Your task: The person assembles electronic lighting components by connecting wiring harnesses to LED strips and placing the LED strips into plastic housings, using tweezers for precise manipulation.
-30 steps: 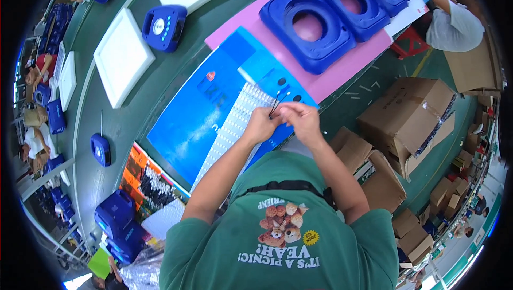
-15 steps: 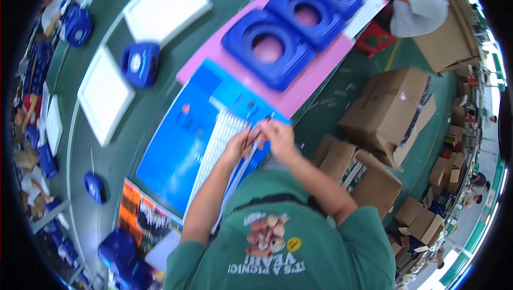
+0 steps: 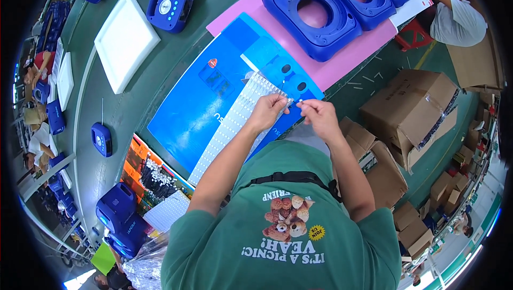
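My left hand [image 3: 270, 111] is pinched at the far right end of a long white panel [image 3: 230, 122] with rows of small dots. Just beyond its fingertips a thin wire-like piece [image 3: 283, 84] shows. A short gap to the right, my right hand [image 3: 319, 118] also has its fingertips together, with a tiny pale piece [image 3: 301, 101] at their tip; its kind is too small to tell. Both hands are over the near right edge of a blue printed sheet [image 3: 184, 114], on which the panel lies. Two dark ovals mark the sheet beyond my hands.
Blue plastic housings with round openings [image 3: 334, 28] line a pink mat [image 3: 240, 1]. White trays [image 3: 125, 41] and a blue speaker-like unit [image 3: 179, 9] sit leftward. Wires with white connectors [image 3: 155, 175] lie on an orange sheet. Cardboard boxes [image 3: 401, 103] stand on the right; a co-worker [image 3: 459, 25] is far right.
My hands have come apart, the right one moving rightward from the left. The whole view has shifted, so the sheet and housings appear further right.
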Demonstrator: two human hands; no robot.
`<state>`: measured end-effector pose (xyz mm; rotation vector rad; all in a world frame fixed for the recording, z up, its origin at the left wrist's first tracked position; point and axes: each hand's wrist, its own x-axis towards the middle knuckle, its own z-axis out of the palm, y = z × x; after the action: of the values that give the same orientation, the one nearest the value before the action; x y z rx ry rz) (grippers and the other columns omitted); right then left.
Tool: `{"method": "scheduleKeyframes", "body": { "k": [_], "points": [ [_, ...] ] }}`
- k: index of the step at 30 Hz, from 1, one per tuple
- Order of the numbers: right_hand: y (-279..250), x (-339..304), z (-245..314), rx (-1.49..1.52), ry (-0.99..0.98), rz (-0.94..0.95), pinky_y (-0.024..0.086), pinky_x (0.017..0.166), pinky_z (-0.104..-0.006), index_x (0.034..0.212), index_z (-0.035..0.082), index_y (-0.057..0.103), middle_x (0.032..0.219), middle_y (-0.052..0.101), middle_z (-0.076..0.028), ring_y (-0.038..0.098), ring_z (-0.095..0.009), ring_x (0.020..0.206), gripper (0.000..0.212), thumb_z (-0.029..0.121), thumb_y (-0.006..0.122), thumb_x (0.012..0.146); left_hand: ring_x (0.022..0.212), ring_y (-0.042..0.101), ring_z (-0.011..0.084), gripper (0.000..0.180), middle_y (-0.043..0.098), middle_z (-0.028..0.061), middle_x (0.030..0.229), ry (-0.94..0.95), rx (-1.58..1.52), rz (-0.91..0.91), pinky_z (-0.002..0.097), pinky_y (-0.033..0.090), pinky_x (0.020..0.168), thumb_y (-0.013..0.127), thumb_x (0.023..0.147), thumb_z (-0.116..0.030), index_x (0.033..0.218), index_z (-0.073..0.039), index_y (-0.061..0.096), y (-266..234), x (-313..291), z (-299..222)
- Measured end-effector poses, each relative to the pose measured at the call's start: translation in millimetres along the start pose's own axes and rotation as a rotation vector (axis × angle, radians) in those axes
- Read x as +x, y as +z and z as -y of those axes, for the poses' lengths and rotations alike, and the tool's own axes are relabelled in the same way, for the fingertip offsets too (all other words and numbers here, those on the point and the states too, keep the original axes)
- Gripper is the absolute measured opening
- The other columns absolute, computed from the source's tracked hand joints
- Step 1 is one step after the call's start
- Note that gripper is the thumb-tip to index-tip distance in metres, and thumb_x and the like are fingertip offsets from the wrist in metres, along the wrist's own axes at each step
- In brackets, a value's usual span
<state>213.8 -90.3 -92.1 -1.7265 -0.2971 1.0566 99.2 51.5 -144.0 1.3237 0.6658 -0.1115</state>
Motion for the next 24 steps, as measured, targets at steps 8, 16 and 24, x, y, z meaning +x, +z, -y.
{"method": "scheduleKeyframes", "body": {
  "k": [8,16,24],
  "points": [
    [21.2,12.4,-19.9,-0.231,-0.055,-0.071,0.042,0.049,-0.0253,0.080,0.002,0.067,0.061,0.062,-0.005,0.054,-0.008,0.053,0.017,0.017,0.060,0.082,0.066,0.052,0.0066,0.021,0.061,0.0029,0.073,0.071,-0.094,-0.063,0.0214,0.042,0.058,0.053,0.091,-0.016,0.099,0.001,0.063,6.2,-5.3,-2.9],
    [18.6,6.8,-15.2,-0.993,-0.593,-0.122,0.048,0.055,-0.0392,0.082,0.005,0.061,0.071,0.061,-0.011,0.061,-0.028,0.064,0.010,0.015,0.057,0.081,0.064,0.051,0.0061,0.021,0.061,0.0026,0.071,0.042,-0.011,-0.073,0.0226,0.041,0.057,0.052,0.091,-0.016,0.098,-0.001,0.065,10.5,-6.5,-10.8],
    [22.9,8.7,-17.0,-0.834,-0.566,-0.122,0.048,0.055,-0.0420,0.076,0.005,0.056,0.070,0.058,-0.013,0.059,-0.031,0.064,0.013,0.014,0.051,0.084,0.069,0.054,0.0075,0.020,0.061,0.0022,0.075,0.024,0.000,-0.070,0.0221,0.044,0.063,0.053,0.091,-0.013,0.098,0.002,0.063,8.6,-5.5,-4.2]
  ]
}}
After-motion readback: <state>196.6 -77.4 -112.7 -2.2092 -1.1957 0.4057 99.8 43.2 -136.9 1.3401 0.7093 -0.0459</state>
